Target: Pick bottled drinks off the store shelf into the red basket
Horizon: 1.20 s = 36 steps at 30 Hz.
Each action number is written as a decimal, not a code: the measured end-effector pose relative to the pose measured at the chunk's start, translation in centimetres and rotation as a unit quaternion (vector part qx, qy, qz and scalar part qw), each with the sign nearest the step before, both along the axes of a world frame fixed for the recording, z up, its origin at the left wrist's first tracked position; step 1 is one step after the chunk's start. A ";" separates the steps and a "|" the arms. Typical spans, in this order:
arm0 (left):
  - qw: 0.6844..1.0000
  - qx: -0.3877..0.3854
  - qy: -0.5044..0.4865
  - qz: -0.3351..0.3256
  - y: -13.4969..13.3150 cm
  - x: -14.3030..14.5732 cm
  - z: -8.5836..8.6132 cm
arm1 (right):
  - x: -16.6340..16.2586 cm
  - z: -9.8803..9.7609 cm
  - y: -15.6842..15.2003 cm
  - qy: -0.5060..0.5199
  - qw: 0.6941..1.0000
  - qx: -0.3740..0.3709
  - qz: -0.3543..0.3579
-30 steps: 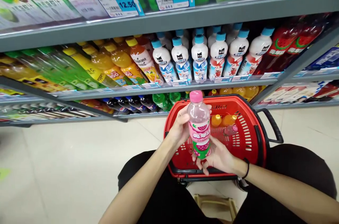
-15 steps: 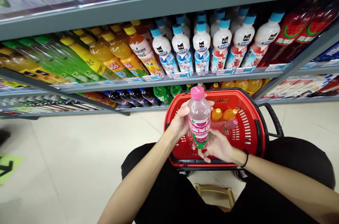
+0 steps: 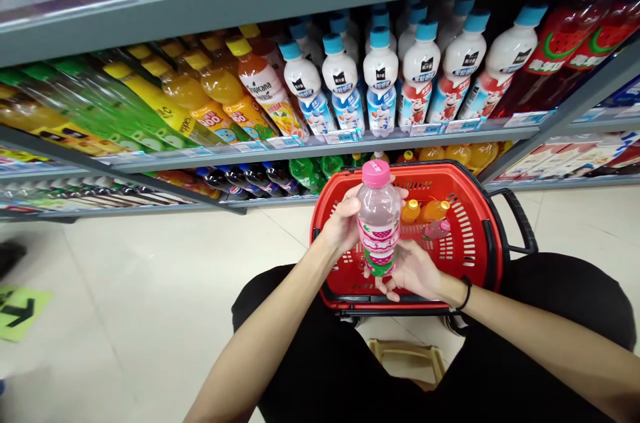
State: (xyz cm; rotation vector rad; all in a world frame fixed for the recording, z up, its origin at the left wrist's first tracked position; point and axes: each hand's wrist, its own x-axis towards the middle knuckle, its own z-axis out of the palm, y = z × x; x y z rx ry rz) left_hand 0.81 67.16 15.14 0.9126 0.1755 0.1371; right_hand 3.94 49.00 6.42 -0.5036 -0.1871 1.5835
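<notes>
1. Since the frame a second ago, the bottle (image 3: 379, 223) is sitting a touch higher in view and the price tags are sliding off the top edge. The head seems to be tipping down, and both hands are keeping their hold.
2. The left hand (image 3: 345, 226) is wrapping the bottle's upper body just under the pink cap, fingers closed around it.
3. The right hand (image 3: 413, 273) is cupping the base from below, fingers curled against the label's lower end.
4. The bottle is standing upright in the air over the basket (image 3: 490, 243), clear of its rim.
5. Orange bottles (image 3: 423, 211) are lying inside the basket, which is standing before the shelf (image 3: 320, 149); a stool (image 3: 407, 359) is showing between the knees.
6. Risk, as I judge it: the right hand is only cradling, so if the left grip slackens on the smooth plastic, the bottle could tip and drop onto the orange bottles or glance off the rim to the floor.
</notes>
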 end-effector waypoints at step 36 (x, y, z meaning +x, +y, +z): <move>0.987 0.132 0.008 0.088 1.1 1.0 0.0 | 0.6 -0.2 0.4 -0.169 0.968 -0.107 -0.149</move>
